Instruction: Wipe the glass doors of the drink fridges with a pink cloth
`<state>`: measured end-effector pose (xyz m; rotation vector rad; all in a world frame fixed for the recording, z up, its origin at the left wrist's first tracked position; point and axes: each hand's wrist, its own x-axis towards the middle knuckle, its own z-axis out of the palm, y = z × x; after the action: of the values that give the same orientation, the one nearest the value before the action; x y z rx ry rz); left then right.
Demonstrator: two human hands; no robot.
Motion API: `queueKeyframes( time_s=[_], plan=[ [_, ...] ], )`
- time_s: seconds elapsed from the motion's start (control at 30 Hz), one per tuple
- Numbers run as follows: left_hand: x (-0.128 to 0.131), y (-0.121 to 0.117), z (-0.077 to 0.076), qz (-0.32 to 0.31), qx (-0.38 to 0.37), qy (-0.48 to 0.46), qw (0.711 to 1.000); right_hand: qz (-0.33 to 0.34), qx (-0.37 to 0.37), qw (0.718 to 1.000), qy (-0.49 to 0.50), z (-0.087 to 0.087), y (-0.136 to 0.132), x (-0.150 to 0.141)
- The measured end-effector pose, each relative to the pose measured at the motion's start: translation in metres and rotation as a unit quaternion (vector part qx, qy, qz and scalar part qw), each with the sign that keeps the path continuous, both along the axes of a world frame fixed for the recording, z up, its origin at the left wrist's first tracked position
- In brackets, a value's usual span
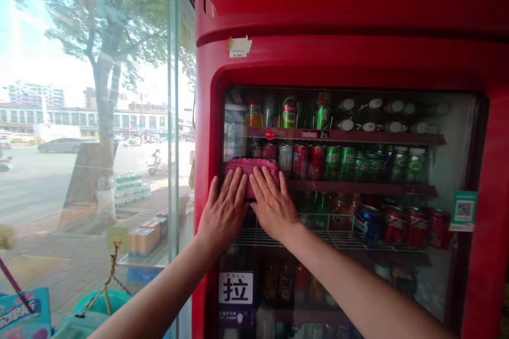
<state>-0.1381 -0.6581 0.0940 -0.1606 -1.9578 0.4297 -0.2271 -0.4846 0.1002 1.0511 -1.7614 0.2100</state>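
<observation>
So the thing to look at here is the pink cloth (247, 163), and it isn't off to one side of anybody's fingers, it's right underneath them. It looks pressed against the glass door (451, 156) of a red drinks fridge (204, 116), with the left hand (226, 206) on its left half and the right hand (273, 204) on its right half. So I can't call either one nearer, they're both on it.

Long axis of the cloth runs side to side, pretty much straight across the fingers, which point up. A strip pokes out just above the fingertips, plus a bit shows in the gap between the two hands. Both little fingers seem to stick out past its short ends.

Both hands are laid flat, palms to the glass, fingers straight, not pinching anything as far as I can see. Middle fingers sit close together, little fingers angled off. Left thumb is hard to make out, so can't tell on that one.

Imo room is what matters: the fridge's red frame is just beside the left hand, while to the right hand's right there's a wide run of glass with cans (332, 162) behind it. Pull sticker (236, 288) is below the left hand.
</observation>
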Motion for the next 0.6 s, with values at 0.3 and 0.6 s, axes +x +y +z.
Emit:
queueKeyframes(
  time_s=[0.3,0.6],
  plan=[
    [-0.013,-0.012,0.147,-0.037,-0.03,0.061,0.997,0.005,-0.046,0.997,0.058,0.148,-0.02,-0.01],
    [-0.026,-0.015,0.193,-0.045,-0.027,0.075,0.996,0.023,-0.084,0.993,0.075,0.192,-0.028,-0.026]
  ],
)
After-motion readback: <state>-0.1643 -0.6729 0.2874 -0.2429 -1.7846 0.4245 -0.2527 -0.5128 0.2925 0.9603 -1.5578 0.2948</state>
